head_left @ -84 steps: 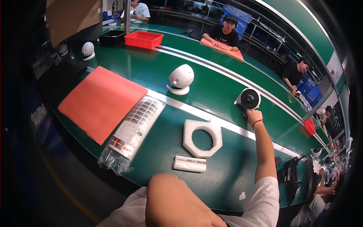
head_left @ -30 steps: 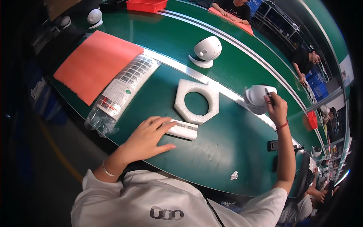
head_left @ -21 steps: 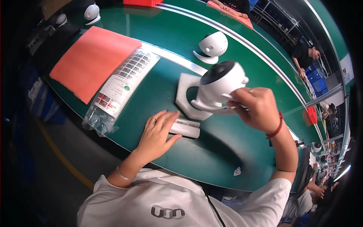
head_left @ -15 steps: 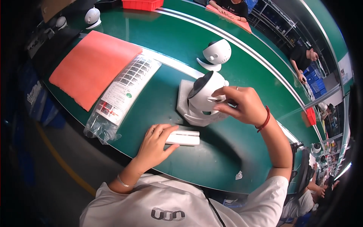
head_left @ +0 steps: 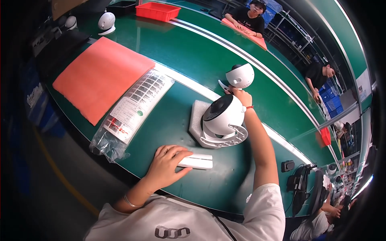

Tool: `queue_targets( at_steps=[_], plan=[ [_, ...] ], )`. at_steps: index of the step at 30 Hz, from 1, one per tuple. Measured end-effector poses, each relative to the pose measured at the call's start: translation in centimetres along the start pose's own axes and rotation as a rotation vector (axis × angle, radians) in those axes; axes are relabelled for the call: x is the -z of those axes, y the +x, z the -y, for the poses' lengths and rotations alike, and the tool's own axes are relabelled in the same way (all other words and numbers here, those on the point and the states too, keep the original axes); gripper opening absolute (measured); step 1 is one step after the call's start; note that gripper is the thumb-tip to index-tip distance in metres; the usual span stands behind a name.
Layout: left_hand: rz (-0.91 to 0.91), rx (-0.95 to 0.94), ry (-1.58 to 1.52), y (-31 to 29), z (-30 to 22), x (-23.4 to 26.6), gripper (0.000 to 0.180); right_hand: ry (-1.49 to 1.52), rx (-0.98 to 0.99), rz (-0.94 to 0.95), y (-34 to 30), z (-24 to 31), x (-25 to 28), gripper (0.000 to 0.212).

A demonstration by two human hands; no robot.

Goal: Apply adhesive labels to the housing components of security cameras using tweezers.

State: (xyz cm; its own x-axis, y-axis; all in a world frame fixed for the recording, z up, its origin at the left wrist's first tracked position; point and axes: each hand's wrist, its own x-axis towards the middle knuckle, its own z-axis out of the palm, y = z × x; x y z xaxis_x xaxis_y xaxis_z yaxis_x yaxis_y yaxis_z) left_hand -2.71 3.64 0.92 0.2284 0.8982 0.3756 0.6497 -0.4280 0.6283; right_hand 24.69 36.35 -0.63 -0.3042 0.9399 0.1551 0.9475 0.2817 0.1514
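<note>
Moved: half a second ago the right hand (head_left: 243, 97) gripped the white dome camera (head_left: 223, 116) over the foam ring (head_left: 200, 120); now that camera sits on the ring and the hand has reached past it toward the bench's far side.
Right hand: fingers together around the base of a second dome camera (head_left: 240, 75), which stands beside the pale strip running the length of the bench; how firmly they hold it I cannot tell.
Left hand: the left hand (head_left: 167, 163) lies flat, fingers spread loosely over the end of a white foam bar (head_left: 197, 162) near the bench's near edge, resting on it rather than clamped.
Surface: a green bench (head_left: 189, 52), long and curving in this lens, with two pale stripes further out.
On the bench: an orange mat (head_left: 98, 74) toward the left end; a clear plastic bag with a printed sheet (head_left: 130, 110) just beside it, its lower end at the near edge; a red tray (head_left: 157, 11) at the far left corner; another white camera (head_left: 106, 21) nearby.
Room: other people work along the far side of the line, one at an orange pad (head_left: 245, 30); a black cable bundle (head_left: 299, 184) hangs at the right end.
</note>
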Motion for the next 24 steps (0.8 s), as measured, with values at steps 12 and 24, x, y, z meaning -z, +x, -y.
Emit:
queue_targets(
  at_steps=[12, 24],
  plan=[
    [0.033, -0.081, 0.078, -0.4, -0.5, 0.2, 0.045, 0.020, -0.056, -0.208, -16.7, -3.7, 4.8, 0.031],
    [-0.241, -0.163, -0.481, 1.8, -3.7, 1.4, 0.075, 0.542, 0.016, -0.680, -27.7, 2.4, 12.5, 0.014]
  ],
)
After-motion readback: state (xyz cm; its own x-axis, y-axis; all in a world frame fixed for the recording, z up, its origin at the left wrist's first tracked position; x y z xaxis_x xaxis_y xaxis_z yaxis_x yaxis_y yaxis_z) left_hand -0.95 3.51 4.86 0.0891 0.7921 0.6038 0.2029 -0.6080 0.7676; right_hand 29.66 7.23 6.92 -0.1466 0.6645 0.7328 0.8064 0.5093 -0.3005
